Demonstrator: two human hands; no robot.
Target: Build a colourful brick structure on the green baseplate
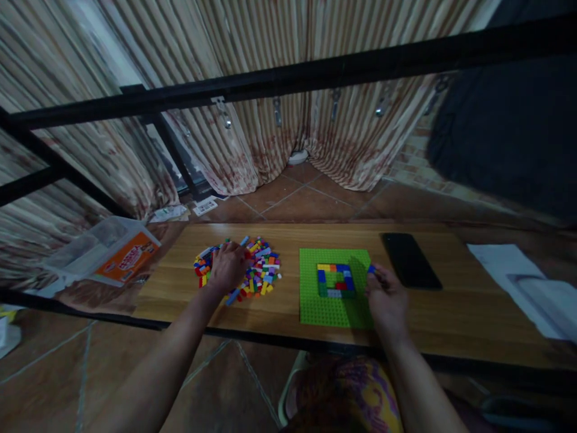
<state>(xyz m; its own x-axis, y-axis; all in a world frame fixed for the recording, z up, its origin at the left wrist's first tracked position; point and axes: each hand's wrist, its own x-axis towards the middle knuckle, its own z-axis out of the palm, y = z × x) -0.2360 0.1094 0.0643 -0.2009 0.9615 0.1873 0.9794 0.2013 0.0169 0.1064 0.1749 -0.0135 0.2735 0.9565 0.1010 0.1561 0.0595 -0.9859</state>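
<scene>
My left hand (228, 264) is over a heap of small toy bricks (265, 264) in many colours. Its fingers are curled down among them, and a red brick (247, 255) shows at the fingertips; whatever they grip is hidden. To the right lies a green baseplate (311, 307). On it, low brick walls (321, 279) form a square ring, blue, yellow, orange, green and pale grey, with a red brick (341, 286) inside the near right corner. At the plate's right edge my right hand (388, 297) pinches a blue brick (371, 269), held just above the plate.
A dark phone-like slab (411, 260) lies right of the baseplate on the wooden table (279, 313). Beyond it are white papers (505, 264). A clear plastic box (112, 240) with an orange label stands at the left end. A black metal bar (288, 75) crosses in front of the curtains.
</scene>
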